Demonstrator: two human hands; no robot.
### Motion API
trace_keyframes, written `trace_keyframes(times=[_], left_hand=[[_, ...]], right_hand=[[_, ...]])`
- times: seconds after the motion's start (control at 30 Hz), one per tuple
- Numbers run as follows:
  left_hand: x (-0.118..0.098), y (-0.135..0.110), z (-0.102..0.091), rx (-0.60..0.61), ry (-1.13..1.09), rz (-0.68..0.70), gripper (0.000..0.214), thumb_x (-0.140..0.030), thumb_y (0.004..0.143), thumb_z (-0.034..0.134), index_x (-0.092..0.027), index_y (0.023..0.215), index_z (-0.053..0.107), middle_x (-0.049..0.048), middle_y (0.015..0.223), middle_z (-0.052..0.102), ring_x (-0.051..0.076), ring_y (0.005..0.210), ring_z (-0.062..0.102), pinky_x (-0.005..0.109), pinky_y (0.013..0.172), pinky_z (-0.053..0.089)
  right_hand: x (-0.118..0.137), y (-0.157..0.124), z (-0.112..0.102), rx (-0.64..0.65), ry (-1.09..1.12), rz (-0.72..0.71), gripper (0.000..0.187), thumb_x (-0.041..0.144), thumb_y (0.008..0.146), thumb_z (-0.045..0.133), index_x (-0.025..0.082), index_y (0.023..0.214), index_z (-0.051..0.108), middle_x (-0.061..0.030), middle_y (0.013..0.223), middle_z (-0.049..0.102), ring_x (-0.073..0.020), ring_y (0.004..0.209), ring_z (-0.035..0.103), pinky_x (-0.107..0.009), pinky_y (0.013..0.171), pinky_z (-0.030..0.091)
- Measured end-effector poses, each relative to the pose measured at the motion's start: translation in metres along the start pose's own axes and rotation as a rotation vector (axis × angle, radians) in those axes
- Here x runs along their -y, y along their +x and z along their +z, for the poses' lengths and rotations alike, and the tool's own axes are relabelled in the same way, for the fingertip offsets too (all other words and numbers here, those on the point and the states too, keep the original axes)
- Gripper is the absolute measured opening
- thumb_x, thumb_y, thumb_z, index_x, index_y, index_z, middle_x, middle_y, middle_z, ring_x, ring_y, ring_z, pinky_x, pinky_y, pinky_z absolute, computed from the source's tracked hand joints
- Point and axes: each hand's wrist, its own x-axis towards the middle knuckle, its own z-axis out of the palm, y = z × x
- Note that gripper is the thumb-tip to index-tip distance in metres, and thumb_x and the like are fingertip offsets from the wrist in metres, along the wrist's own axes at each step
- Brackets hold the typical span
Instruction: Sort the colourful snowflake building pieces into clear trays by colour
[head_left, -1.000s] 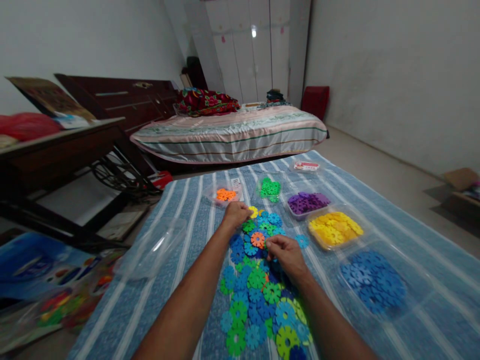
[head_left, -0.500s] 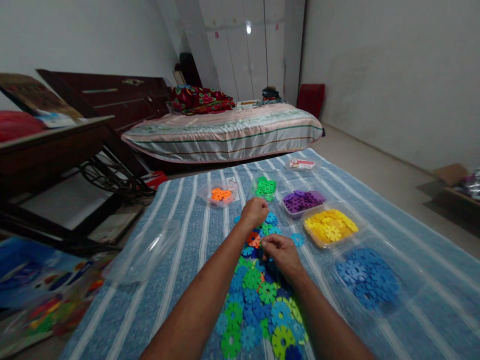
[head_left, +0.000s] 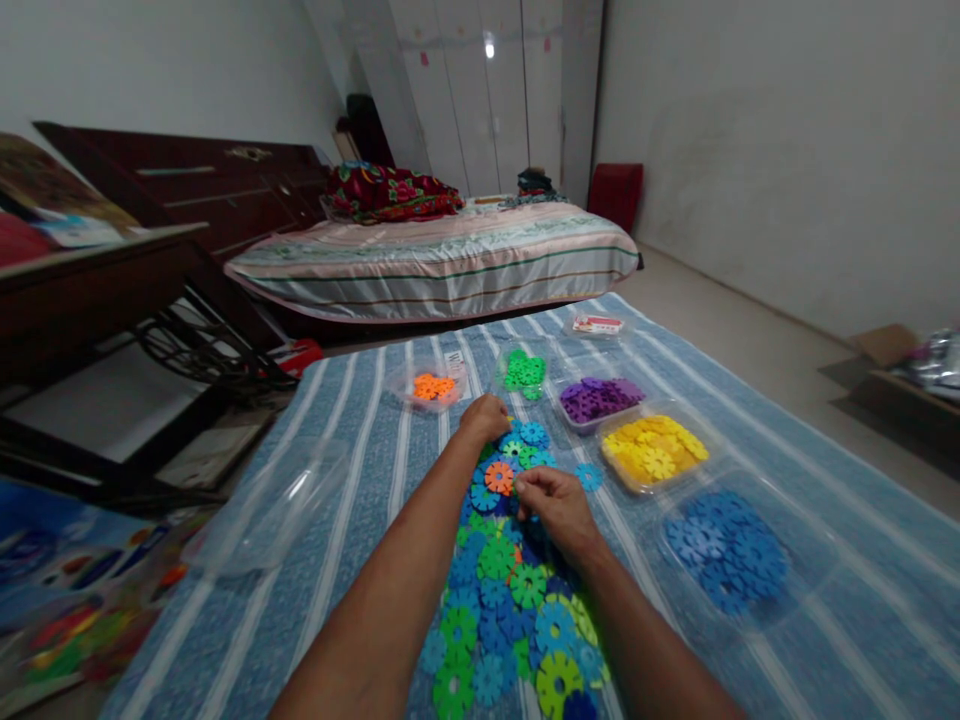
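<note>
A long heap of notched plastic discs, mostly blue and green, lies on the striped blue cloth. At its far left end is my left hand, fingers curled and largely hidden; a bit of yellow shows beside them. My right hand is over the heap's right side, thumb and fingertips pinched together at the right edge of an orange disc. Whether the fingers grip that disc or something smaller, I cannot make out. One light-blue disc lies apart, to the right.
Clear tubs hold orange discs, green discs, purple discs, yellow discs and blue discs. A clear lid lies left, a labelled box at the back. A bed stands beyond.
My left hand has moved left, off the far blue discs, which show more now. The right hand keeps its place beside the orange disc. The whole view has shifted slightly.
</note>
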Motion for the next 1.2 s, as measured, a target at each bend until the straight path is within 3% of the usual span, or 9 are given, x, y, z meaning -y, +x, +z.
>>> trace_keyframes(times=[0.4,0.7,0.9,1.2], left_hand=[[0.015,0.007,0.007,0.060,-0.130,0.083,0.021,-0.015,0.057,0.074,-0.015,0.078,0.072,-0.0015,0.067,0.064,0.014,0.067,0.059,0.021,0.061,0.044],[0.021,0.009,0.012,0.054,-0.208,0.079,0.012,-0.016,0.055,0.074,-0.014,0.066,0.068,-0.0042,0.054,0.056,0.012,0.057,0.053,0.021,0.055,0.042],[0.023,0.008,0.013,0.033,-0.248,0.099,0.021,-0.014,0.053,0.074,-0.016,0.074,0.070,-0.0050,0.058,0.057,0.012,0.060,0.054,0.020,0.057,0.042],[0.029,0.002,0.010,0.048,-0.285,0.074,0.015,-0.015,0.050,0.074,-0.015,0.055,0.060,-0.0056,0.048,0.051,0.011,0.050,0.048,0.022,0.051,0.036]], right_hand=[[-0.003,0.001,0.000,-0.003,0.019,0.001,0.029,0.045,0.072,0.064,0.016,0.070,0.065,0.0015,0.049,0.058,-0.0087,0.044,0.043,-0.021,0.044,0.032],[-0.005,0.001,0.000,0.005,0.015,-0.004,0.028,0.045,0.074,0.063,0.017,0.072,0.066,0.0019,0.049,0.059,-0.0089,0.044,0.045,-0.022,0.046,0.033],[-0.005,0.001,-0.001,0.011,0.004,-0.014,0.029,0.045,0.074,0.064,0.016,0.072,0.066,0.0010,0.050,0.059,-0.0090,0.044,0.045,-0.021,0.045,0.034],[-0.004,0.001,-0.001,0.004,0.009,-0.012,0.030,0.046,0.073,0.065,0.016,0.071,0.066,0.0014,0.049,0.059,-0.0092,0.044,0.046,-0.021,0.045,0.034]])
